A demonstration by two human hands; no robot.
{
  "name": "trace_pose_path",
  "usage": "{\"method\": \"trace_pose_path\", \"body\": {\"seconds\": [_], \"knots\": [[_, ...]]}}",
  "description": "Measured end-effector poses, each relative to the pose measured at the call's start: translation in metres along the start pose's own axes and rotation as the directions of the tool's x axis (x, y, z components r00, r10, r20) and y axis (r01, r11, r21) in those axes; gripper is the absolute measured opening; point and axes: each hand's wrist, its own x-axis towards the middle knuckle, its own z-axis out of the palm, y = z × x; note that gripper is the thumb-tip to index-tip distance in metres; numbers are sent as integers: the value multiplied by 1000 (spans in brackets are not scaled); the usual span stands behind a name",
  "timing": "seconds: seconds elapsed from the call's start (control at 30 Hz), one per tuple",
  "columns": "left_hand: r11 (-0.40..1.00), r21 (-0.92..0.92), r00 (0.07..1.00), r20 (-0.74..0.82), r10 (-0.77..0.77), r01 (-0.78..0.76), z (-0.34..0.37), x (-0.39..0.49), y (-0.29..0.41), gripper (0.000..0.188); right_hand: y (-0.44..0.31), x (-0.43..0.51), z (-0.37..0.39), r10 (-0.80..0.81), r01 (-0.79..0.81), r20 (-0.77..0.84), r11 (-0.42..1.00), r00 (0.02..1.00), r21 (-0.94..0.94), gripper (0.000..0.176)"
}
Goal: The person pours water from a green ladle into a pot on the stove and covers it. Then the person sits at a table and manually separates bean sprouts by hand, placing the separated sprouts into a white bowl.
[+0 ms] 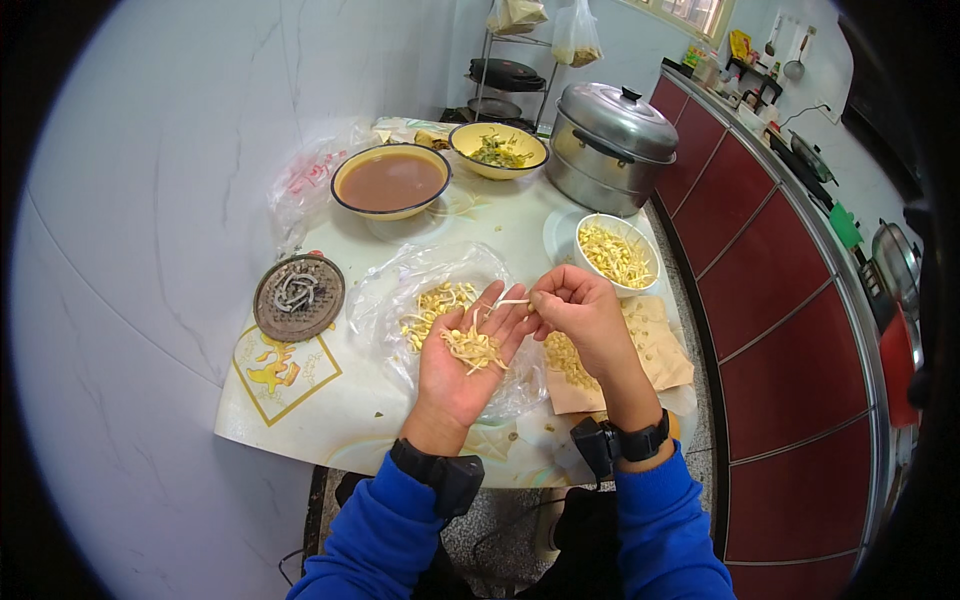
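My left hand (pixel 461 375) is palm up above a clear plastic bag (pixel 375 300), with a small heap of soybean sprouts (pixel 476 349) lying on the palm and fingers. Between the thumb and fingertips of my right hand (pixel 581 307) one sprout is pinched, its pale stem pointing left over my left fingers. More sprouts (pixel 435 307) lie in the bag behind my left hand. To the upper right, a white bowl (pixel 655 279) is filled with sprouts. Yellowish bean bits (pixel 566 360) rest on brown paper (pixel 667 356), partly hidden by my right hand.
At the back of the table stand an enamel basin of brownish liquid (pixel 391 182), a yellow bowl with greens (pixel 499 152) and a large metal steamer pot (pixel 611 150). A round dark plate holding a grey coil (pixel 298 298) sits at the left, near the wall. Red cabinets line the right.
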Motion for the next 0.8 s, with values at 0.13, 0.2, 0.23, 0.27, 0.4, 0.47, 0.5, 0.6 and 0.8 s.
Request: {"method": "trace_pose_path", "body": {"seconds": [0.13,0.2,0.23,0.27,0.4,0.47,0.5,0.6,0.8], "knots": [[999,-9,999,-12,-40,40,1,-1,2,52,5,1,-2,22,-26,-53,997,998,-69,15],[998,-32,999,-11,-50,50,-1,-1,3,52,7,0,-2,16,-22,-49,992,999,-126,16],[997,-48,998,29,-62,64,-3,-1,2,52,7,0,-2,22,-31,-59,987,998,-159,17],[997,-48,997,37,-65,67,-4,0,2,52,8,-1,-1,-2,-6,-42,982,999,-188,17],[998,-48,999,21,-36,37,-7,2,-2,52,10,-3,3,-109,98,-14,938,994,-332,17],[999,-26,999,2,-35,35,-7,3,-2,51,11,-3,6,-189,174,7,891,982,-420,17],[999,-15,999,-6,-35,35,-7,3,-2,51,11,-3,7,-230,212,19,857,973,-470,17],[999,-33,999,-18,-30,30,-7,2,-2,52,9,-5,10,-208,177,-19,871,978,-458,14],[994,-69,995,55,-80,84,-2,0,2,55,-25,-15,-24,-88,-1,-85,689,992,-725,14]]}}
